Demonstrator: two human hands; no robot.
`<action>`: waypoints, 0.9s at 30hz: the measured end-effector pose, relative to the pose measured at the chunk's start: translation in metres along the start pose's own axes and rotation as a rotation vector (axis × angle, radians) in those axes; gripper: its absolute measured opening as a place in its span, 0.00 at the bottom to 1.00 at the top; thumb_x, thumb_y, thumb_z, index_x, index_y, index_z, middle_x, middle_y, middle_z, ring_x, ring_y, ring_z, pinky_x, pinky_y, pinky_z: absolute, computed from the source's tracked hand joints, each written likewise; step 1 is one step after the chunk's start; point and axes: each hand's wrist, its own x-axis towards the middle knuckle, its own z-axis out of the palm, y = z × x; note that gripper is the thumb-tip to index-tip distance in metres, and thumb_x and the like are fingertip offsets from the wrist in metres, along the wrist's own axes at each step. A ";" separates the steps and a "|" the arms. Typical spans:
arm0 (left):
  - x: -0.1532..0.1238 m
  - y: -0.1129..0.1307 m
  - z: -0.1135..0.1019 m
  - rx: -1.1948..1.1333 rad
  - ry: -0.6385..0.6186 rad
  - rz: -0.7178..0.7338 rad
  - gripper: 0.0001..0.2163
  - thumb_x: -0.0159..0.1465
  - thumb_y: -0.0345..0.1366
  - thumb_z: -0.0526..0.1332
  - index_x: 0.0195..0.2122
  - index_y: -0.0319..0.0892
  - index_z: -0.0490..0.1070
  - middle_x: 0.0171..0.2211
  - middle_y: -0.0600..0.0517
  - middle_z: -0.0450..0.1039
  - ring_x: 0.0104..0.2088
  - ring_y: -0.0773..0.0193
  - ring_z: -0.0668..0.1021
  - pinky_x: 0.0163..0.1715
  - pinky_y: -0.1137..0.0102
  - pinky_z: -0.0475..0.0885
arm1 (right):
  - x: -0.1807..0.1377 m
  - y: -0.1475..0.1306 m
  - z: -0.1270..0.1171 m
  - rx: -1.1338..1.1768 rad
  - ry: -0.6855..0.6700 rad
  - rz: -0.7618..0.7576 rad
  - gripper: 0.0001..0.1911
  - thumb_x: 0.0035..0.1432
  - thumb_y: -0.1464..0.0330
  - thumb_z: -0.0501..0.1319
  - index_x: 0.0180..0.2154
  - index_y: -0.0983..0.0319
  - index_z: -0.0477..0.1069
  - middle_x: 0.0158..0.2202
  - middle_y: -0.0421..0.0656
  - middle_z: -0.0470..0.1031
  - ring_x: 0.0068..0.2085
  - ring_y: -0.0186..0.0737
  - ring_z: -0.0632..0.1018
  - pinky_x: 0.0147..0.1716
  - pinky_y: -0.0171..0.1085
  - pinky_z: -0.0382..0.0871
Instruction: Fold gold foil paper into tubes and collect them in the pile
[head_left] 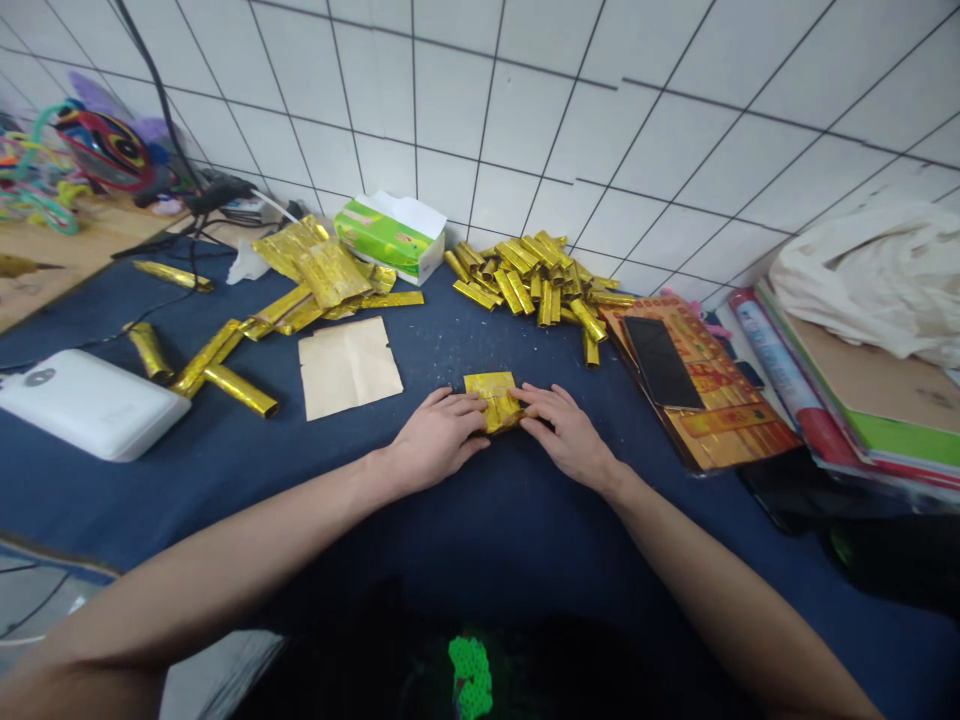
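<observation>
A small piece of gold foil paper (491, 388), partly folded and creased, lies on the dark blue cloth in front of me. My left hand (444, 432) grips its left edge, fingers bent over it and thumb at the near side. At the opposite edge, my right hand (564, 432) pinches the paper between fingertips and thumb. The paper's lower corners are partly covered by my fingers. Left of my hands, a flat beige paper sheet (349, 368) rests on the cloth. Beyond them is a heap of rolled gold foil paper tubes (536, 280).
More gold foil tubes (240, 390) and crumpled packets (330, 275) lie at the left, near a green tissue pack (394, 235) and a white power bank (90, 405). At right, a phone (664, 362) sits on orange printed sheets (724, 425). A tiled wall (525, 110) stands behind.
</observation>
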 end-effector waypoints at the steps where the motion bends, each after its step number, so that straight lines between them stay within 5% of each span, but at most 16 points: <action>1: 0.001 0.001 0.001 -0.016 0.029 -0.020 0.07 0.62 0.36 0.56 0.38 0.42 0.70 0.48 0.48 0.71 0.52 0.59 0.69 0.53 0.58 0.59 | 0.000 0.000 0.001 -0.001 0.006 0.001 0.07 0.58 0.69 0.52 0.30 0.58 0.68 0.51 0.42 0.71 0.55 0.43 0.68 0.56 0.55 0.51; 13: 0.010 0.003 0.009 -0.111 0.194 -0.179 0.05 0.61 0.32 0.56 0.30 0.39 0.69 0.39 0.49 0.74 0.41 0.60 0.74 0.44 0.63 0.68 | 0.001 -0.006 0.006 0.034 0.115 0.039 0.08 0.56 0.70 0.52 0.25 0.59 0.63 0.47 0.45 0.74 0.52 0.44 0.70 0.55 0.56 0.52; 27: 0.010 0.005 0.012 0.013 0.173 -0.217 0.03 0.59 0.31 0.57 0.35 0.39 0.64 0.34 0.49 0.72 0.36 0.60 0.74 0.38 0.65 0.69 | 0.002 -0.006 0.010 0.005 0.126 0.042 0.07 0.55 0.70 0.53 0.24 0.60 0.62 0.47 0.47 0.73 0.52 0.44 0.71 0.55 0.56 0.53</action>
